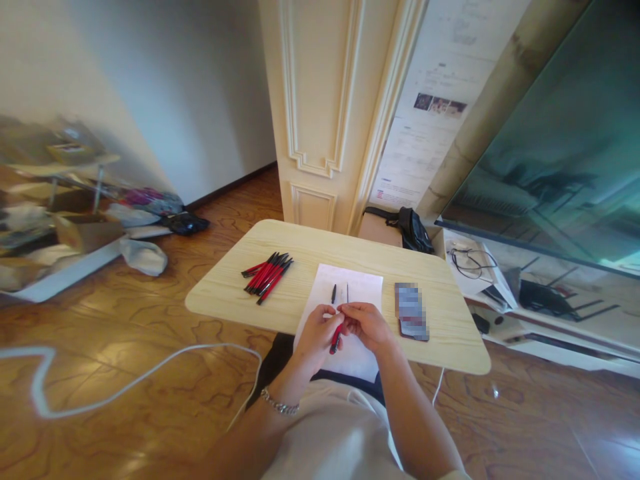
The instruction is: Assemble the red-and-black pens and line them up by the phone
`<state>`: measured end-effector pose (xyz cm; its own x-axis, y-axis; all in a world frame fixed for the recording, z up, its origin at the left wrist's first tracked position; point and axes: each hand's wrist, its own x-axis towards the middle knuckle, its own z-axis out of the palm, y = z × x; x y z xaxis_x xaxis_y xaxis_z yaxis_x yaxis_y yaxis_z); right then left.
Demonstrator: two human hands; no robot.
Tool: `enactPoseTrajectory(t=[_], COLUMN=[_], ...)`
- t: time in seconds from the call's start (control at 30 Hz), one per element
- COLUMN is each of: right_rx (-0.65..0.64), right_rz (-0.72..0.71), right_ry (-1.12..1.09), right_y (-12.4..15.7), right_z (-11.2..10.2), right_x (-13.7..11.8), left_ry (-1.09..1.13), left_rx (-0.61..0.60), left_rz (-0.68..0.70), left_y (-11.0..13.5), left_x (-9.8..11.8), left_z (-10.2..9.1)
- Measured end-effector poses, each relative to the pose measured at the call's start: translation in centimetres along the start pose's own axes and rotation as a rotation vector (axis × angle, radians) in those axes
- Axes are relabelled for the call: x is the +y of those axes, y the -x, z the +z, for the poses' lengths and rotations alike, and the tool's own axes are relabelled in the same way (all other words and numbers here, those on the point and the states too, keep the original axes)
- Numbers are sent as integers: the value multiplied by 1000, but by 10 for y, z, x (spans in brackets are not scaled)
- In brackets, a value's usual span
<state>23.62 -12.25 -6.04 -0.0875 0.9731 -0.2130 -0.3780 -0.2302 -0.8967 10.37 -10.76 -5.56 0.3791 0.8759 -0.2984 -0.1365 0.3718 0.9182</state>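
I have the left hand (318, 333) clamped on a red-and-black pen barrel (336, 340) over the sheet of paper (371, 283); the right hand (369, 327) bunches its fingertips close to the left's, though I can't tell whether they clamp the slim dark rod (348, 292) just beyond. For such narrow, smooth-looking parts I'd judge a light pinch and straight alignment best. A tapered black pen piece (334, 293) lies on the flat white paper; farther left, glossy red-and-black pens (269, 275) overlap loosely on the pale wood-grain tabletop (220, 293).
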Motion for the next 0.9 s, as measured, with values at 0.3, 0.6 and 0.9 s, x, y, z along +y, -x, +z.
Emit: enactPoseTrajectory(t=[0.3, 0.6, 0.9], right_rx=[93, 109, 376], right_rz=[10, 11, -152], right_ry=[67, 72, 506], right_y=[-4, -4, -25], right_z=[-7, -10, -36], right_x=[6, 3, -6], left_ry=[-2, 4, -50], left_rx=[-52, -79, -62], left_rz=[7, 37, 36], left_y=[1, 3, 3], left_x=[-2, -12, -14], left_z=[-1, -4, -7])
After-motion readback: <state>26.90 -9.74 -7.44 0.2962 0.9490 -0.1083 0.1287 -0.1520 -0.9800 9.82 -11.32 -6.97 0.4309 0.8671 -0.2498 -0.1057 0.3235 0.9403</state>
